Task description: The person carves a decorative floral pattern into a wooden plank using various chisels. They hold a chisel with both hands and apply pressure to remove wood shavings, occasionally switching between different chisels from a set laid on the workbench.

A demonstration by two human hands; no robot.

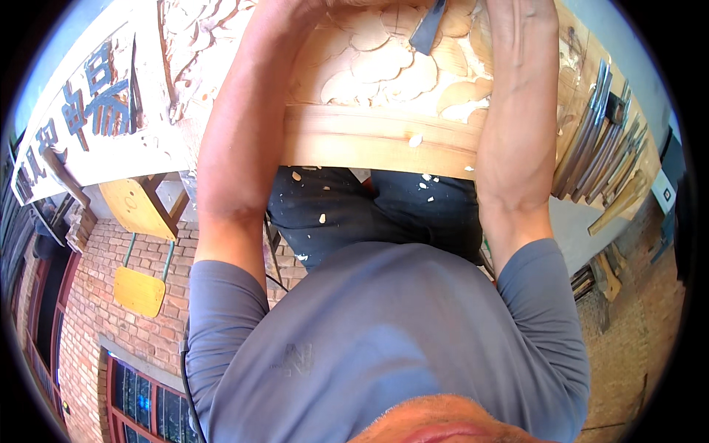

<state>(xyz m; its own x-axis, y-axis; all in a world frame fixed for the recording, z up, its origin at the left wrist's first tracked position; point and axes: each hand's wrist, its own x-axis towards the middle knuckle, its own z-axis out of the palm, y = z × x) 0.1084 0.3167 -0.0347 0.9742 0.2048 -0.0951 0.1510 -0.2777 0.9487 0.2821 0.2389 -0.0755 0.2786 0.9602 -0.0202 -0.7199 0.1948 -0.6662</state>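
Pale wood, carved into overlapping rounded relief, forms the broad panel [377, 66] lying just beyond our dark-trousered lap [369, 214]. Over its carving shows a flat, dark metal blade [427, 31], its upper end cut off. We judge relief cutting to be in hand. Only a sliver of our left hand [354, 3] shows, and our right hand is out of view, so we cannot tell either grip. The next cut would call for steady blade control along the outlines. Slim metal-and-wood carving tools [593, 144] lie to our right.
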